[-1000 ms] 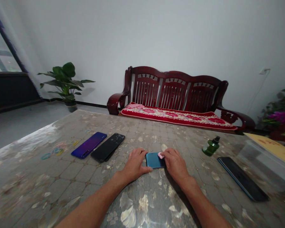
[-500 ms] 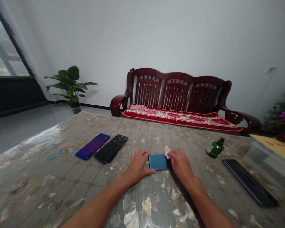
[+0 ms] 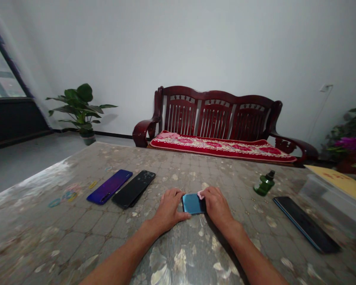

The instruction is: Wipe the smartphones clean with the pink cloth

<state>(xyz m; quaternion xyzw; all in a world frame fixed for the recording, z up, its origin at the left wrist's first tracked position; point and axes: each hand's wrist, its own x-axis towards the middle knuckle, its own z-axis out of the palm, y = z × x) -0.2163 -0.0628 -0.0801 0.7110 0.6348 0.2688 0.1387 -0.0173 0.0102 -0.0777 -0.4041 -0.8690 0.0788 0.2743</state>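
Note:
A teal phone [image 3: 192, 203] lies flat on the patterned table [image 3: 77, 233] between my two hands. My left hand [image 3: 168, 209] rests at the phone's left edge, fingers curled round it and thumb along its near side. My right hand [image 3: 216, 205] covers the phone's right end and pinches a small pink wad [image 3: 201, 194] against it with closed fingers.
A purple phone [image 3: 109, 187] and a black phone [image 3: 133, 189] lie side by side at the left, with coloured rubber bands [image 3: 65, 195] beyond them. A green bottle [image 3: 264, 183], a dark phone [image 3: 306, 223] and a clear plastic box [image 3: 332, 200] are at the right. A wooden bench [image 3: 219, 124] stands behind.
Both hands stay on the teal phone in much the same grip. The view has shifted slightly with my head.

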